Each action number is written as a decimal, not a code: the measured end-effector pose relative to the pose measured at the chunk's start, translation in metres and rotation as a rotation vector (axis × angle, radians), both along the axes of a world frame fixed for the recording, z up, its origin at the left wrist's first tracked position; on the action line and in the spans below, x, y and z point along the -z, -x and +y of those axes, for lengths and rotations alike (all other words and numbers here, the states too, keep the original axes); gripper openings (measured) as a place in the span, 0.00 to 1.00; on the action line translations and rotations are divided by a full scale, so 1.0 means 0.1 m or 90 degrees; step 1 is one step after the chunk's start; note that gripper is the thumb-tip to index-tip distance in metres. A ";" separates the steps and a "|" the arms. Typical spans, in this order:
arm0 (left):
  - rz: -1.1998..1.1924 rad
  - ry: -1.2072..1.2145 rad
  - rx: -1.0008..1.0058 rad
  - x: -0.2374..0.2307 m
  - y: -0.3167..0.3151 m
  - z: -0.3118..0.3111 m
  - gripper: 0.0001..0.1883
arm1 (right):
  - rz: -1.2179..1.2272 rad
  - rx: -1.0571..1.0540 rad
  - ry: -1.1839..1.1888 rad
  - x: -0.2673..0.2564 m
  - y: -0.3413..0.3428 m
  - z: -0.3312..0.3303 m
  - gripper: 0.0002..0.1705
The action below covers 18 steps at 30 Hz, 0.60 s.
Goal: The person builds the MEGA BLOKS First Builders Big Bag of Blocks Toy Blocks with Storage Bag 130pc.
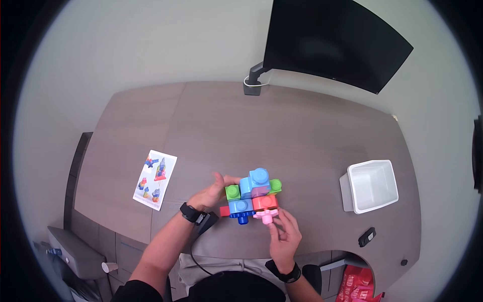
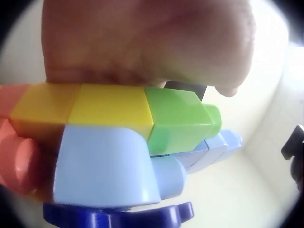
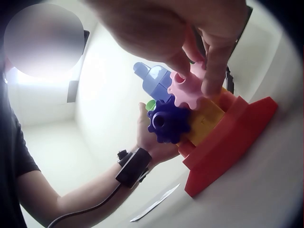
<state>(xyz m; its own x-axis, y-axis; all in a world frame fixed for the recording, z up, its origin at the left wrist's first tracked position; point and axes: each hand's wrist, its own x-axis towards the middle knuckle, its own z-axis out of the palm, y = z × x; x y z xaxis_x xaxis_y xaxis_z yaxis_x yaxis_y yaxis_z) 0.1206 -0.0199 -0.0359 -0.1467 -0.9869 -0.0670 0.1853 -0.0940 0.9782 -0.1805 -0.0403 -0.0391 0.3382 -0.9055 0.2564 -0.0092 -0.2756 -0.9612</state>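
Observation:
A model of chunky plastic building blocks stands on the desk on a red base [image 3: 232, 145]. It has light blue blocks [image 1: 249, 187], green blocks [image 1: 232, 192], a red block [image 1: 265, 202] and, lower down, yellow blocks [image 2: 111, 104]. On its near side sit a dark blue gear [image 3: 168, 121] and a pink gear [image 1: 263, 215]. My right hand [image 1: 286, 239] pinches the pink gear between thumb and fingers. At the model's far left side, my left hand [image 1: 207, 197] rests against the blocks, thumb raised. Its other fingers go behind the blocks, partly hidden.
Left on the desk [image 1: 241, 131] lies a picture sheet [image 1: 155, 179] of block models. A white bin [image 1: 373, 186] stands at the right, with a small black device [image 1: 367, 236] in front of it. A monitor [image 1: 337, 43] hangs on an arm at the back.

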 end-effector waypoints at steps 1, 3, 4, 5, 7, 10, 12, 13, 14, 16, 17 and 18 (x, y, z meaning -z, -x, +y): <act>0.009 0.005 -0.003 0.01 0.01 0.01 0.78 | 0.002 0.002 0.016 0.01 0.00 -0.01 0.29; 0.003 0.005 -0.029 0.12 0.00 0.03 0.76 | 0.002 0.006 0.041 0.02 -0.01 -0.03 0.28; 0.000 0.003 -0.041 0.14 0.00 0.04 0.75 | 0.003 0.009 0.052 0.03 -0.01 -0.01 0.27; 0.001 0.010 -0.035 0.16 0.00 0.06 0.74 | 0.013 0.010 0.059 0.03 -0.03 -0.01 0.27; 0.004 0.027 -0.018 0.16 0.00 0.03 0.72 | 0.038 0.018 0.075 0.00 -0.04 -0.02 0.27; -0.018 0.052 -0.002 0.15 -0.03 -0.01 0.70 | 0.030 0.024 0.098 0.09 -0.06 -0.03 0.26; -0.020 0.054 0.001 0.14 -0.04 -0.01 0.68 | 0.020 0.024 0.065 0.07 -0.06 -0.01 0.25; -0.021 0.055 0.003 0.13 -0.04 -0.01 0.68 | 0.016 0.025 0.049 0.06 -0.06 0.00 0.24; -0.018 0.049 0.003 0.11 -0.03 -0.01 0.68 | 0.006 0.020 0.017 0.04 -0.07 0.00 0.24; -0.013 0.039 0.002 0.05 0.00 0.00 0.67 | -0.014 0.010 -0.043 0.02 -0.09 -0.01 0.23; -0.012 0.041 0.008 0.02 0.00 0.00 0.67 | -0.006 0.008 -0.045 0.01 -0.10 -0.01 0.23; -0.012 0.041 0.012 -0.02 0.00 0.00 0.67 | 0.001 0.004 -0.048 0.01 -0.09 0.00 0.23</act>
